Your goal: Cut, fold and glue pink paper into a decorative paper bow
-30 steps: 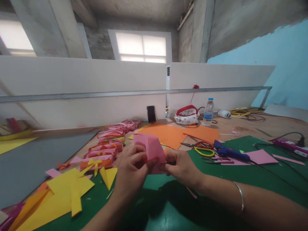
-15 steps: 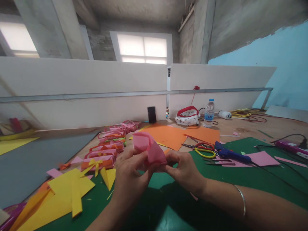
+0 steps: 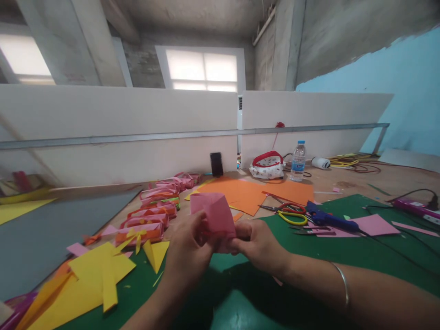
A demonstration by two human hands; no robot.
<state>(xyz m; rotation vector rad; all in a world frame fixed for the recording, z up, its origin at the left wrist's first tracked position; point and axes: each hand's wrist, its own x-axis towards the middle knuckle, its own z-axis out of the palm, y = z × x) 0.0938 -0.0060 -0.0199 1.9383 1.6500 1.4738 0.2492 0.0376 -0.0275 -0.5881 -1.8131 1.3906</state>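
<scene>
Folded pink paper (image 3: pixel 217 211) is held up between both hands over the green cutting mat (image 3: pixel 240 293). My left hand (image 3: pixel 189 250) grips its left side, with the thumb along the lower edge and the fingers partly behind it. My right hand (image 3: pixel 259 245) pinches the lower right corner between thumb and fingers. The paper's broad face is turned toward me, and its back is hidden. To the left of my left hand lie a yellow paper bow (image 3: pixel 137 236) and yellow paper sheets (image 3: pixel 92 270).
A row of pink paper pieces (image 3: pixel 151 213) runs along the left. Orange paper (image 3: pixel 237 192) lies behind my hands. Right of it are scissors (image 3: pixel 292 216), a blue glue gun (image 3: pixel 330 220) with its cord, and pink paper scraps (image 3: pixel 376 225). A bottle (image 3: pixel 298 161), pouch (image 3: pixel 267 166) and phone (image 3: pixel 216 164) stand behind.
The pink paper has turned and flattened, so a broader, squarer face shows now. Both hands keep hold of it and have shifted slightly.
</scene>
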